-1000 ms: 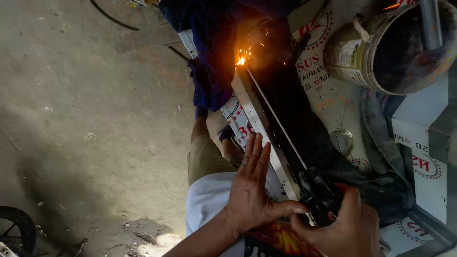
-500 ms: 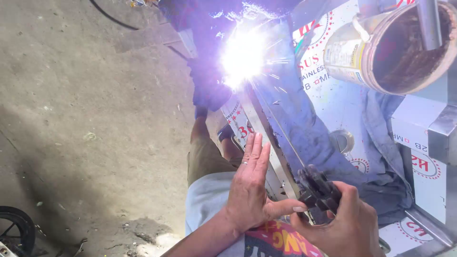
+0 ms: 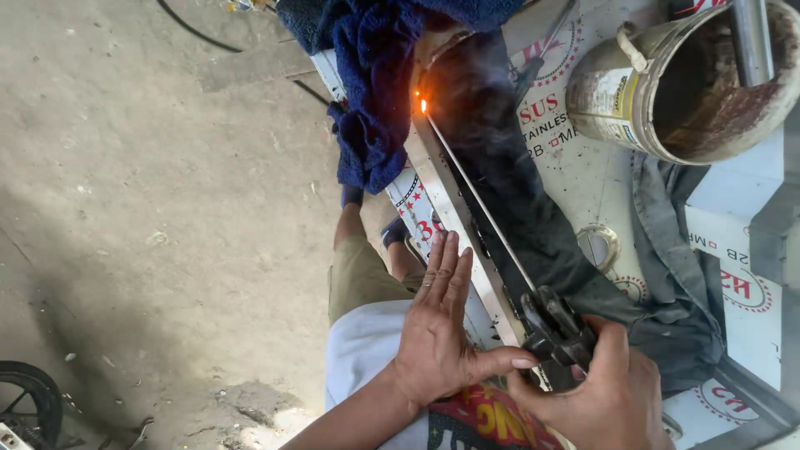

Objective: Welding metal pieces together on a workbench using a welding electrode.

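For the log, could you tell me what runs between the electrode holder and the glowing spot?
In the head view, only the thin welding rod spans from holder to glow.

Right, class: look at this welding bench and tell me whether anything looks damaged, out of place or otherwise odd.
The metal bucket at upper right is rusted inside. A blue cloth hangs right beside the glowing rod tip, where smoke rises. The left hand lies bare against the steel strip.

The right hand (image 3: pixel 604 392) (gripping the electrode holder (image 3: pixel 557 327)) runs off the bottom edge.

Rusty paint can (image 3: pixel 667 92), blue cloth (image 3: pixel 375 108), tape roll (image 3: pixel 598 246), tyre (image 3: pixel 29 400).
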